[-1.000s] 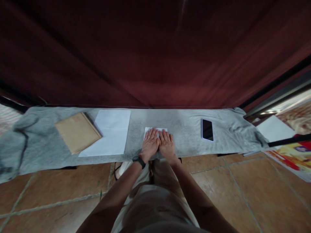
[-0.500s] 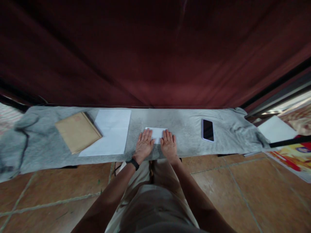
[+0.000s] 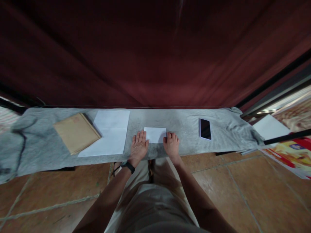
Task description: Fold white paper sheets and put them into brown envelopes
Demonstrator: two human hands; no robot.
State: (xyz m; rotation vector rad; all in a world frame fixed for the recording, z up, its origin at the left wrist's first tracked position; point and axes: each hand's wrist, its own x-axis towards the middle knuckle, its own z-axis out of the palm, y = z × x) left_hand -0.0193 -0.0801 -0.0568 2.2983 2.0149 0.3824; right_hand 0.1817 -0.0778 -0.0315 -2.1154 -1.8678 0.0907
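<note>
Since a second ago, the left hand (image 3: 139, 147) and right hand (image 3: 172, 144) have parted, from side by side over the paper (image 3: 155, 136) to its two ends. Left fingers lie straight and released, palm down, thumb at the paper's left edge. Right fingers are curled, thumb at the right edge; whether they pinch it, I cannot tell. The paper lies flat on the table (image 3: 187, 127) between the hands, close to the near edge.

Judging by the pose, this looks like pressing or squaring the paper. Done well, that calls for even, light weight at both ends and strokes from the middle outward. Soft cloth (image 3: 230, 134) underneath could let it skid or blur a crease, so one hand should anchor while the other works.

Below the near edge is a tiled floor (image 3: 213, 191). Grey cloth drapes the table, smooth around the paper, wrinkled at the right end. A phone (image 3: 205, 129) rests well to the right; on the left lies a white sheet (image 3: 114, 132), partly under brown envelopes (image 3: 76, 132). Behind everything hangs a dark red curtain (image 3: 155, 64).
</note>
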